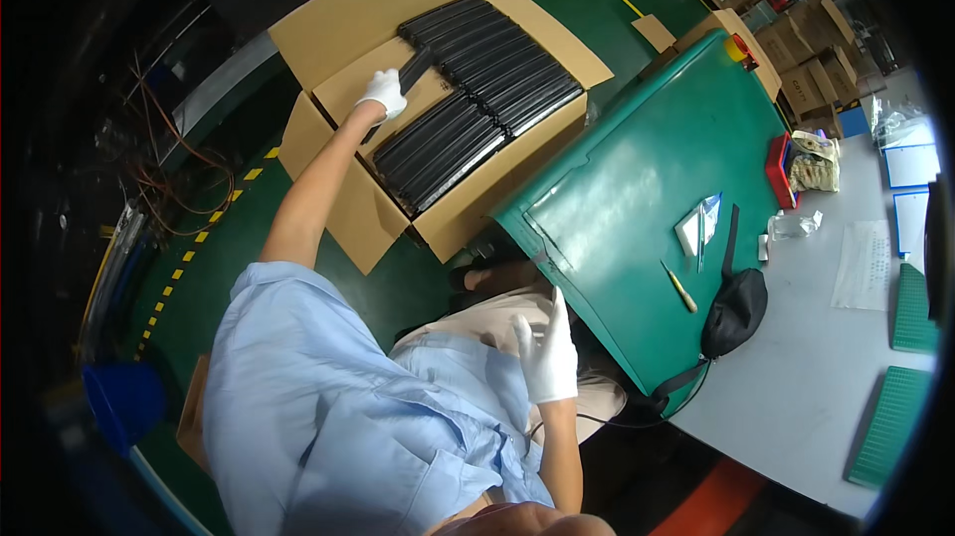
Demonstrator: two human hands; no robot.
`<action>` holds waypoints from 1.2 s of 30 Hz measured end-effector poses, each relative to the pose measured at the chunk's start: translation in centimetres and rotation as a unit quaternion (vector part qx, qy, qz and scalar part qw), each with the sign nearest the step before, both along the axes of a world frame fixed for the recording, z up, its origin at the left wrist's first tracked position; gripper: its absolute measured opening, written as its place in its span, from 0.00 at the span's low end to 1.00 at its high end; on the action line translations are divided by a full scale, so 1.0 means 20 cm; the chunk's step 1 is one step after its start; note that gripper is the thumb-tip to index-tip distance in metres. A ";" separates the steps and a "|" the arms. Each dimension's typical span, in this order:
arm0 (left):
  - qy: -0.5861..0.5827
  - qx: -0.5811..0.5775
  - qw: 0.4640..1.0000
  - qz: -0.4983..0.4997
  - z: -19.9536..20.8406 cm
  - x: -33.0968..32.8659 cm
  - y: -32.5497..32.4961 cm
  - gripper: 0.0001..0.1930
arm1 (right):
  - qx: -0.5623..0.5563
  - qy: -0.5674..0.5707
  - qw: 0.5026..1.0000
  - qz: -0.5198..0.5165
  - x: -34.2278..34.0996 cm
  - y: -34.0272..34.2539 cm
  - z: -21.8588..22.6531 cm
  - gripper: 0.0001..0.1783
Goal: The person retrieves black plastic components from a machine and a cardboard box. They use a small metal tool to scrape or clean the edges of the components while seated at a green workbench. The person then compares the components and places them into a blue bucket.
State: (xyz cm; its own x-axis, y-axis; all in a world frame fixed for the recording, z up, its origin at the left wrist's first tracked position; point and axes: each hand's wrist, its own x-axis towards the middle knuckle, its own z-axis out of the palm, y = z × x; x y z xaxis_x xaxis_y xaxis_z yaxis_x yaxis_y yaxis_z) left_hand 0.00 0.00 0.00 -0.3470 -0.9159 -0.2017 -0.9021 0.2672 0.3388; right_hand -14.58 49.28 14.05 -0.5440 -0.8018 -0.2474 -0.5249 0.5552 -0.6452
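Observation:
My left hand (383, 93), in a white glove, reaches into a large open cardboard box (373, 4). Its fingers are closed on a long black part (415, 71), held at a slant above the box's cardboard lining. Tightly packed black parts of the same look (507, 64) fill the far and right side of the box; a shorter row (438, 148) lies at the near side. My right hand (550, 362), also gloved in white, is held in front of my body beside the green table's near edge. Its thumb and fingers are apart and hold nothing.
On the green-topped table (617, 208) lie a yellow-handled tool (680, 287), a small white packet (699, 228) and a black pouch with straps (736, 312). A red tray (781, 173) stands farther right. A blue bin (124, 402) is at left. Cartons (816, 84) are stacked behind.

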 end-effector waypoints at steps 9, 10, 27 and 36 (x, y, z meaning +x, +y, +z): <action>-0.024 -0.060 0.995 -0.081 -0.14 0.00 0.08 0.28 | 0.019 0.004 0.999 -0.038 -0.01 0.26 0.01 0.37; -0.025 -0.067 0.994 -0.079 -0.15 0.00 0.10 0.28 | 0.006 0.025 0.998 -0.050 -0.02 0.31 -0.02 0.35; -0.160 -0.086 0.982 -0.045 0.35 -0.38 0.55 0.51 | -0.115 0.050 0.923 -0.363 0.05 0.96 0.11 0.36; 0.172 -0.058 0.933 -0.311 0.10 -0.84 1.40 0.35 | 0.273 0.673 0.231 -0.648 0.68 2.03 0.98 0.50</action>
State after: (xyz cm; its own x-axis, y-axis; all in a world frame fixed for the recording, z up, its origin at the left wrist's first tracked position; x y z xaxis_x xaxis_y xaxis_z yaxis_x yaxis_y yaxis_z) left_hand -16.72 28.05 2.01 -0.8446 -0.5245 0.1076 -0.4035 0.7556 0.5160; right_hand -0.91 89.98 33.72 -0.1189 0.1998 0.9726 0.7883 0.6145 -0.0299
